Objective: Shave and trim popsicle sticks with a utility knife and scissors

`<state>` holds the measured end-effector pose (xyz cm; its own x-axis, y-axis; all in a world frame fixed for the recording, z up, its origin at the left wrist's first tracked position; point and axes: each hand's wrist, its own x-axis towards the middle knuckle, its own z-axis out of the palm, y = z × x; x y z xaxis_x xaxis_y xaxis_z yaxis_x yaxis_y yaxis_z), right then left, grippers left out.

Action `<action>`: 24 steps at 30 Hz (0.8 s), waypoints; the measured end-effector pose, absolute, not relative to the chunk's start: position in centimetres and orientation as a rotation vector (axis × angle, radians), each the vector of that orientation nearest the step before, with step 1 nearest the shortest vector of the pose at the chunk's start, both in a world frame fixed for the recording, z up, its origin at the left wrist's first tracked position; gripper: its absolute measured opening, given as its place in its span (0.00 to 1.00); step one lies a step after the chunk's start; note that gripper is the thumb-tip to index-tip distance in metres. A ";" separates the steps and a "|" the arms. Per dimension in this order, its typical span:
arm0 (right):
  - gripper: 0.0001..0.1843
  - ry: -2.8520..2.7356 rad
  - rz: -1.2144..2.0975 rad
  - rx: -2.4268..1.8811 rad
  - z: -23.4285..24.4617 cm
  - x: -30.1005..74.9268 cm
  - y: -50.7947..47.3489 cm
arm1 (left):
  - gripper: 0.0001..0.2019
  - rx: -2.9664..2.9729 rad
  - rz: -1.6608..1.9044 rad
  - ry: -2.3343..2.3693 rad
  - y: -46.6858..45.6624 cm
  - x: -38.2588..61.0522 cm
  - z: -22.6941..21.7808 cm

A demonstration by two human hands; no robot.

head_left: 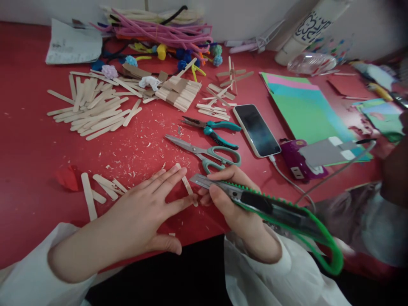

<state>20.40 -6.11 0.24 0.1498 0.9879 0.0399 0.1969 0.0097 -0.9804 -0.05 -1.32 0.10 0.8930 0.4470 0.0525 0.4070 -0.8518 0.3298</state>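
My left hand (149, 204) lies spread on the red table, its fingertips on a small wooden stick (187, 183) near the front edge. In my right hand (239, 208) is a green and black utility knife (274, 206), its blade out and pointing left toward the stick. The blade looks close to the stick, but I cannot tell whether they touch. Just beyond my hands lie grey-handled scissors (204, 153) and teal-handled pliers (212, 127). Left of my left hand are several cut stick pieces (106, 187), partly hidden behind the wrist.
Wood shavings are scattered over the red table (25, 161). Farther back lie a pile of craft sticks (95, 110) and pink pipe cleaners (162, 32). To the right are a phone (256, 129), a purple power bank (299, 159) with a cable, and coloured paper (302, 106). Another person's sleeve (385, 225) shows at right.
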 end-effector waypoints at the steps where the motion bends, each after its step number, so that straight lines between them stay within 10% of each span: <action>1: 0.03 -1.312 0.913 -1.438 0.2 20.4 -6.2 | 0.47 2.751 0.179 0.637 -1.3 -0.1 0.1; 16: 0.07 -1.438 0.591 -1.493 0.8 20.6 -7.5 | 0.41 2.785 0.181 0.631 -1.0 0.1 0.2; 24: 0.19 -1.518 0.295 -1.528 -1.3 19.9 -9.3 | 0.14 2.765 0.447 0.834 -0.2 0.8 1.5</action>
